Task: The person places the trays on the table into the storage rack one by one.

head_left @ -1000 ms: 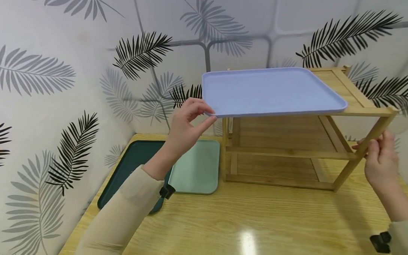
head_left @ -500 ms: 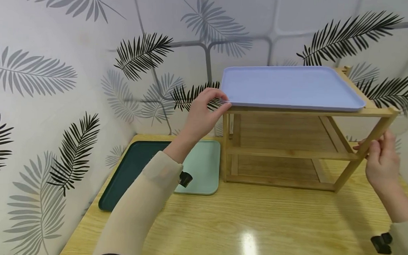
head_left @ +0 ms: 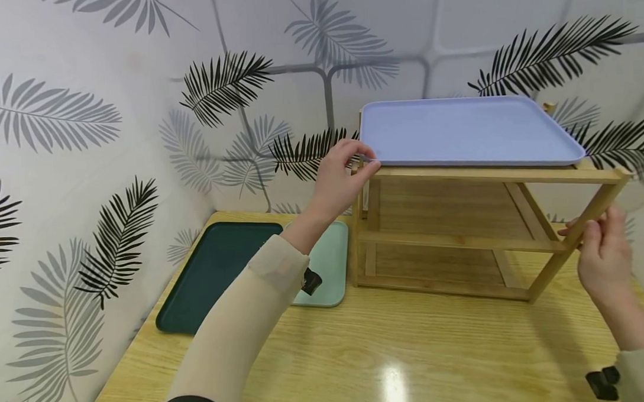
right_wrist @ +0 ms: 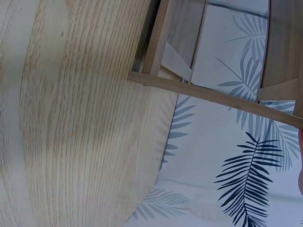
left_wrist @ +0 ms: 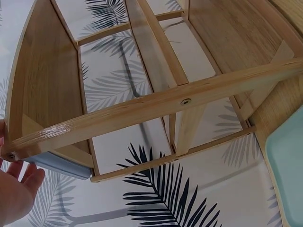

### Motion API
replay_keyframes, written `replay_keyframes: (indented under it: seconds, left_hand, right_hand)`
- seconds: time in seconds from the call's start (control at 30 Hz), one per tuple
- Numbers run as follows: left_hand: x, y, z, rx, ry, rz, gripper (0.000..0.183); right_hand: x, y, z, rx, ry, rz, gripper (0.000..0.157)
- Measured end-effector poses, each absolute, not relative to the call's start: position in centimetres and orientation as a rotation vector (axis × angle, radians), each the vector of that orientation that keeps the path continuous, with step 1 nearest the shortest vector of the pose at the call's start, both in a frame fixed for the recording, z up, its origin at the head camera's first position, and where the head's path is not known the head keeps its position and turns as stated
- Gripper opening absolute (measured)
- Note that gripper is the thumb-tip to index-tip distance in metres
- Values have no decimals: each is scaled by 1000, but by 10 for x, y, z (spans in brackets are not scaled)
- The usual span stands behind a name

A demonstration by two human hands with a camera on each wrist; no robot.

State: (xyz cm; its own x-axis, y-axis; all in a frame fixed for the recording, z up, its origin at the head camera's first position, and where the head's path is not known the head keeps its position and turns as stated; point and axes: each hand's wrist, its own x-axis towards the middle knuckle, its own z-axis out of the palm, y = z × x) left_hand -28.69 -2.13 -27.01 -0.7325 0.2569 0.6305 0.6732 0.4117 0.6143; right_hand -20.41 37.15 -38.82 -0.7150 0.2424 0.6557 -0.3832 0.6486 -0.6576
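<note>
A lavender rectangular tray [head_left: 470, 130] lies over the top shelf of a three-tier wooden rack [head_left: 459, 241], its far side raised slightly in the head view. My left hand [head_left: 341, 177] pinches the tray's near left corner between thumb and fingers. In the left wrist view, the left hand [left_wrist: 19, 191] is beside the rack's upper corner, with part of the tray [left_wrist: 59, 164] sticking out past the frame. My right hand [head_left: 604, 258] grips the slanted right front leg of the rack. The right wrist view catches only a sliver of that hand at its right edge.
A dark green tray [head_left: 218, 268] and a mint green tray [head_left: 330, 266] lie on the wooden table [head_left: 402, 340] to the left of the rack. A leaf-patterned wall [head_left: 143, 130] stands close behind and to the left.
My left hand has moved the lavender tray rightward, from overhanging the rack's left side to lying over its top shelf. My right hand has stayed on the rack's leg.
</note>
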Motion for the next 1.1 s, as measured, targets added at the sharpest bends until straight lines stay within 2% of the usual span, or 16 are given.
replay_keyframes:
  seconds: [1.1]
  left_hand:
    - [-291, -14, -280, -897, -2095, -1477, 11]
  right_hand:
    - [-202, 370, -389, 74, -2113, 1106, 38]
